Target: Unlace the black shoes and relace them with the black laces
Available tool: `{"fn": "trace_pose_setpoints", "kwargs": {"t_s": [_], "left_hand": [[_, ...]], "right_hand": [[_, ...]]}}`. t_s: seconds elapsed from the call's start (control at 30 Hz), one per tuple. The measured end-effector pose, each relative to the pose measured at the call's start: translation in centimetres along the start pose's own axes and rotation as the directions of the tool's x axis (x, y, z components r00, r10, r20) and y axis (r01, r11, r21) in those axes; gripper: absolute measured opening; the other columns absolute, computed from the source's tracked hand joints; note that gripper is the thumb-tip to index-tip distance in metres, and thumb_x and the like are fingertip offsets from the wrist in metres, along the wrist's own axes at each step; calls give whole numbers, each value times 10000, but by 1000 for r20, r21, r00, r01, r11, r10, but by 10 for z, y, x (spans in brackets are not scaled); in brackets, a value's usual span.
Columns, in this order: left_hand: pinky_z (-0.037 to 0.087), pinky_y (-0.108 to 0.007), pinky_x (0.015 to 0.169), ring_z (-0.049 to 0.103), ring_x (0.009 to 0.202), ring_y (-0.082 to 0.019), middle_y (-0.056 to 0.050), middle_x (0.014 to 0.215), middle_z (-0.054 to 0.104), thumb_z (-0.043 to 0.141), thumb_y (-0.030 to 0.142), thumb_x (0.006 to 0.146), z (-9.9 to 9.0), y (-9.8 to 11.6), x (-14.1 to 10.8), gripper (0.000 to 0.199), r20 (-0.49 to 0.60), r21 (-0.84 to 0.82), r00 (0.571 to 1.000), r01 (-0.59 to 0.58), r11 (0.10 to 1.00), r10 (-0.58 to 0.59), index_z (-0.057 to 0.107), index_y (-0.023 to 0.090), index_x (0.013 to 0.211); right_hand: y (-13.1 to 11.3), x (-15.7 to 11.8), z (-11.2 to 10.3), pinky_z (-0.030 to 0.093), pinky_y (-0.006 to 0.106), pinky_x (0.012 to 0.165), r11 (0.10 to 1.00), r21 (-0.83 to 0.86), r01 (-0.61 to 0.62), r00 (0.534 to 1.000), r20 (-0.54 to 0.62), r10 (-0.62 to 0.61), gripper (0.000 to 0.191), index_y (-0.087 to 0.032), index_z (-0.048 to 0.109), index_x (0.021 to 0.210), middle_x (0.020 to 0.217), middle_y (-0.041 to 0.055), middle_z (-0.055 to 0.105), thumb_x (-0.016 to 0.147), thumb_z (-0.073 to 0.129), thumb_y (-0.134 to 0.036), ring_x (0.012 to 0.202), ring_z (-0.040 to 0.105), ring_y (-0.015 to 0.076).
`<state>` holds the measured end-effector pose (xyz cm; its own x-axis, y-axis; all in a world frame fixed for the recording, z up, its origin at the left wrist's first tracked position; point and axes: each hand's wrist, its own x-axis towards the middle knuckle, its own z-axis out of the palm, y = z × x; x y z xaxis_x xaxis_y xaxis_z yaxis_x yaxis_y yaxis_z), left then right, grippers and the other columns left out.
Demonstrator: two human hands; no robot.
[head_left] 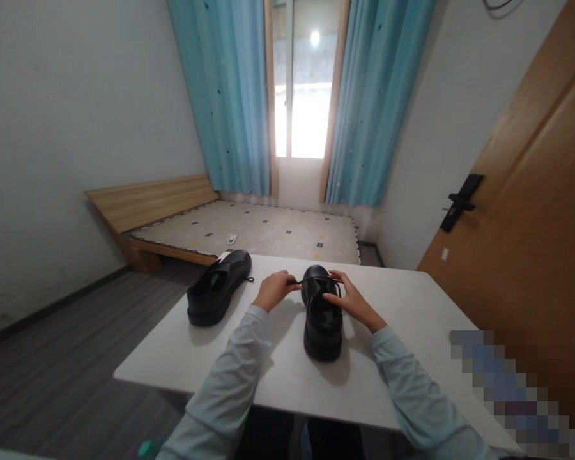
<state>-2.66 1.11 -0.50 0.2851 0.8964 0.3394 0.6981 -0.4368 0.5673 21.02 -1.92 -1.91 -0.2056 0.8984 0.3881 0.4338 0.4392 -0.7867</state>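
A black shoe (322, 335) stands upright on the white table (287, 383), its heel towards me and its toe pointing away. To its left, my left hand (274, 289) pinches a black shoelace (294, 282) that runs across the front of the shoe. My right hand (347, 299) is at the shoe's right side, fingers closed around the lace area; a loop of lace shows near its fingertips. Another black shoe (215, 294) sits at the table's left edge, toe pointing away to the right, with a lace end lying beside it.
Beyond the table is a low bed (249, 223) with a small white remote (232, 239) on it. A wooden door (531, 223) with a black handle stands at the right. Something blurred out (512, 390) is at the table's right edge.
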Motion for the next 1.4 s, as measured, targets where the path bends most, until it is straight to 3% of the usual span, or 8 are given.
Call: {"fn": "trace_pose_setpoints", "kwargs": {"t_s": [0.27, 0.5, 0.63, 0.7, 0.8, 0.97, 1.17, 1.4], "left_hand": [[445, -274, 724, 558, 723, -162, -34, 717, 591, 570, 456, 766, -8, 1, 6, 314, -80, -418, 997, -12, 908, -23, 648, 177, 646], [501, -385, 825, 635, 859, -197, -90, 847, 652, 568, 467, 789, -3, 9, 8, 356, -4, -982, 964, 46, 182, -266, 467, 155, 653], [517, -367, 771, 623, 707, -139, -22, 714, 603, 541, 422, 824, -6, 8, 8, 312, -7, -999, 952, 5, 38, -305, 440, 164, 681], [510, -303, 677, 553, 576, -91, 25, 646, 545, 544, 432, 817, -6, 8, 7, 308, -34, -995, 955, -3, 103, -296, 433, 169, 702], [411, -212, 529, 420, 465, -61, 53, 585, 481, 489, 491, 827, -6, 9, 7, 349, -103, -906, 960, 17, 422, -259, 424, 175, 694], [364, -216, 618, 485, 604, -105, 18, 614, 535, 388, 458, 883, -8, 12, 3, 380, -184, -293, 977, 49, 955, -107, 493, 172, 658], [368, -264, 645, 605, 753, -199, -65, 814, 657, 434, 482, 871, -6, 6, -4, 324, -85, 404, 985, 170, 899, -149, 595, 201, 861], [377, -284, 664, 578, 857, -227, -92, 881, 643, 345, 523, 901, -15, 8, -5, 430, -316, 518, 943, 261, 815, -101, 601, 178, 880]], "right_hand": [[8, -1, -5, 405, 453, 975, 996, 55, -65, 998, 2, 65, 718, -207, 426, 1246, 1213, 122, 539, 644, 719, -465, 1126, 530, 256], [8, -1, -5, 402, 439, 989, 995, 58, -81, 997, -12, 81, 743, -187, 411, 1240, 1144, 111, 552, 627, 733, -458, 1110, 532, 246], [10, -1, -4, 419, 439, 970, 992, 90, -88, 996, -6, 89, 749, -194, 409, 1239, 1157, 111, 540, 620, 739, -458, 1101, 531, 245], [10, -1, -3, 417, 446, 967, 991, 97, -94, 995, -10, 95, 753, -198, 417, 1233, 1161, 111, 537, 610, 745, -464, 1096, 531, 249], [8, 0, -3, 416, 454, 965, 990, 104, -99, 995, -11, 100, 755, -202, 425, 1227, 1163, 110, 535, 600, 753, -466, 1085, 534, 251], [3, 2, -3, 426, 456, 958, 989, 108, -101, 995, -5, 103, 744, -204, 426, 1221, 1161, 111, 536, 605, 755, -460, 1085, 536, 254], [1, 1, -2, 428, 454, 957, 990, 100, -99, 995, -3, 100, 729, -205, 427, 1221, 1155, 107, 541, 616, 751, -450, 1088, 538, 252], [1, 2, -2, 421, 453, 958, 991, 101, -90, 996, 0, 91, 708, -209, 435, 1210, 1165, 106, 537, 619, 747, -439, 1075, 538, 249]]}}
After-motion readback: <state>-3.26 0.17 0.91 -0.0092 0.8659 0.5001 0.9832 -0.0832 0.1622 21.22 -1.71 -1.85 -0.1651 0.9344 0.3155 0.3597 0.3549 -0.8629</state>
